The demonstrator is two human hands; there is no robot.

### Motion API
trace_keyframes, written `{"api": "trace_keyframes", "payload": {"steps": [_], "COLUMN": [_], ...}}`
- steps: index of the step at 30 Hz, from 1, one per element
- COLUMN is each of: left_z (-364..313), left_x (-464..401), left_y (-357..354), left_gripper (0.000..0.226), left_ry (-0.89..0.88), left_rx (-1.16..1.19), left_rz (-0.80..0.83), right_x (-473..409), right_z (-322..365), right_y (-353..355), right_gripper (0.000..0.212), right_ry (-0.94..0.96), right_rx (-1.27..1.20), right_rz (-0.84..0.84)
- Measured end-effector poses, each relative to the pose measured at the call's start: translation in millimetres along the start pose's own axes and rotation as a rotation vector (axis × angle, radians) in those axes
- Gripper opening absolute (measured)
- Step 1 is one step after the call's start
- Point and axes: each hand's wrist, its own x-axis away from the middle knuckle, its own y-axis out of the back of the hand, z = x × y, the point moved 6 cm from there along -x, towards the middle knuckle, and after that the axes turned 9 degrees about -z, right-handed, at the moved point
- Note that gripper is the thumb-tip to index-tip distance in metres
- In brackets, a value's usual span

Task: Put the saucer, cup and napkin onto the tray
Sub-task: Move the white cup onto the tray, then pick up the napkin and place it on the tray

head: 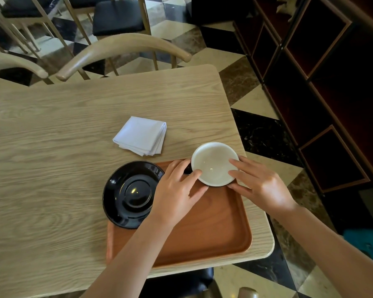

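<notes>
A cup (213, 163), white inside and dark outside, is over the far right corner of the brown wooden tray (213, 233). My left hand (177, 190) grips its left side and my right hand (261, 186) grips its right side. I cannot tell whether the cup rests on the tray. A glossy black saucer (129, 194) lies on the tray's far left corner, overhanging its left rim. A folded white napkin (141, 135) lies on the table just beyond the tray.
The light wooden table (52, 158) ends just right of the tray. Two curved wooden chair backs (121, 48) stand at its far side. A dark wooden cabinet (321, 82) runs along the right, across a tiled floor.
</notes>
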Motion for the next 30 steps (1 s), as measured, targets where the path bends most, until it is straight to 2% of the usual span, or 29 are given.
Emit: {"api": "trace_keyframes", "payload": {"steps": [6, 9, 12, 14, 18, 20, 23, 25, 28, 30], "left_z": [-1, 0, 17, 44, 118, 153, 183, 199, 206, 206], "left_x": [5, 8, -3, -17, -41, -53, -61, -63, -59, -54], "left_y": [2, 14, 41, 57, 57, 54, 40, 24, -2, -11], "left_gripper": [0.042, 0.052, 0.045, 0.041, 0.048, 0.041, 0.040, 0.043, 0.047, 0.051], "left_ry": [-0.001, -0.012, 0.028, 0.090, 0.228, 0.328, 0.479, 0.548, 0.513, 0.442], "left_rx": [0.011, -0.019, -0.003, -0.023, -0.133, -0.161, -0.195, -0.204, -0.178, -0.210], "left_rz": [0.085, 0.140, 0.068, 0.023, 0.106, 0.128, 0.196, 0.288, 0.396, 0.384], "right_x": [-2, -10, -37, -69, -133, -158, -172, -178, -176, -169], "right_z": [4, 11, 26, 34, 44, 44, 39, 39, 44, 50], "right_y": [5, 17, 21, 11, -33, -63, -103, -127, -157, -172], "right_gripper": [0.033, 0.034, 0.029, 0.028, 0.030, 0.034, 0.040, 0.043, 0.055, 0.064], "right_ry": [-0.018, -0.044, -0.087, -0.136, -0.235, -0.339, -0.499, -0.556, -0.534, -0.449], "right_rx": [0.054, 0.099, 0.081, 0.036, 0.005, -0.007, -0.004, -0.017, 0.021, 0.086], "right_rz": [0.027, -0.040, -0.110, -0.095, 0.049, 0.189, 0.377, 0.428, 0.507, 0.584]}}
